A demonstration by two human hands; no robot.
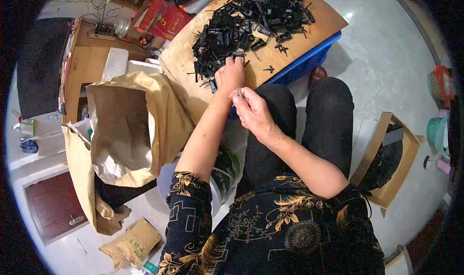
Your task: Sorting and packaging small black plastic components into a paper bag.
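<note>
A large heap of small black plastic parts covers much of a wooden board. My left hand is at the near edge of the heap, its back up and its fingers bent down. Whatever lies under its fingertips is hidden. A black part with a pale face lies beside that hand. Crossing close to my left wrist, my right hand pinches a small flat grey piece between thumb and forefinger. Two loose black parts, a larger one and a smaller one, lie right of the heap.
A blue bin supports the board. Left of my arm stands a big open brown paper sack, with a round tub behind my elbow. An open cardboard box holding black parts sits on the floor to the right. Red packaging lies far left.
</note>
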